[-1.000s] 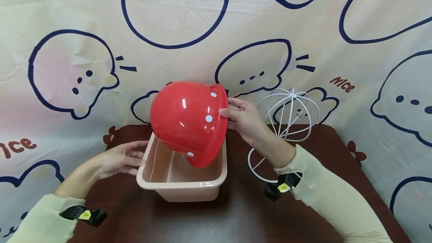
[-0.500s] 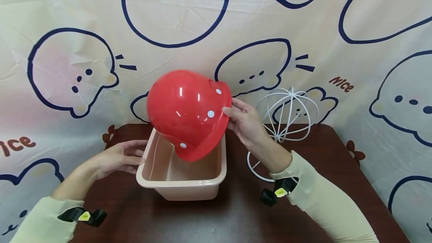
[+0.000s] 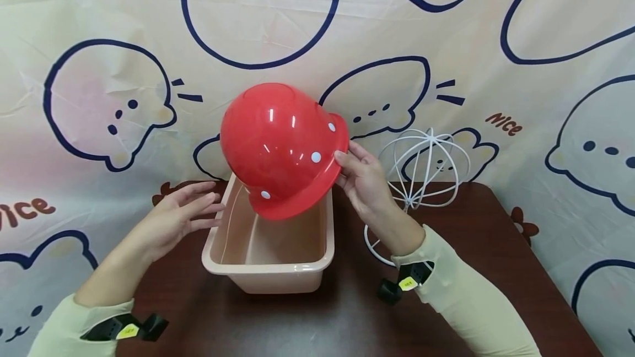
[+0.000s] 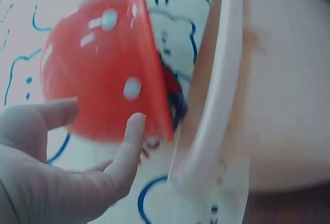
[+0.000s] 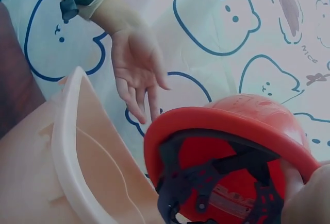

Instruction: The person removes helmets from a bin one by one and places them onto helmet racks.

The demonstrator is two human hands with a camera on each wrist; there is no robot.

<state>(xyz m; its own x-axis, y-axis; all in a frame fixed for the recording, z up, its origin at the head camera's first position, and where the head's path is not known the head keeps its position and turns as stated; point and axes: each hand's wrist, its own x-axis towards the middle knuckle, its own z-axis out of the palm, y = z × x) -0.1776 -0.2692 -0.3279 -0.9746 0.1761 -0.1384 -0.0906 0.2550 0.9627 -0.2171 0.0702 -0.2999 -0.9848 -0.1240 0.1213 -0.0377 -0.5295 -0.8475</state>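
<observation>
A red hard hat with white round studs is held tilted above the far part of a pale pink plastic bin. My right hand pinches its brim, thumb on the outside. The right wrist view looks into the hat's black inner harness. Beside the bin's left rim is my left hand, fingers extended and holding nothing. In the left wrist view its fingers appear near the hat's shell, apart from the bin rim.
A white wire stand with a globe-shaped cage and a round base stands right of the bin, partly behind my right forearm. The dark brown table meets a patterned cloth backdrop at its far edge.
The hard hat has risen and turned so its brim faces lower right, my right hand moving with it. My left hand has left the bin's rim and lifted towards the hat, fingers spreading.
</observation>
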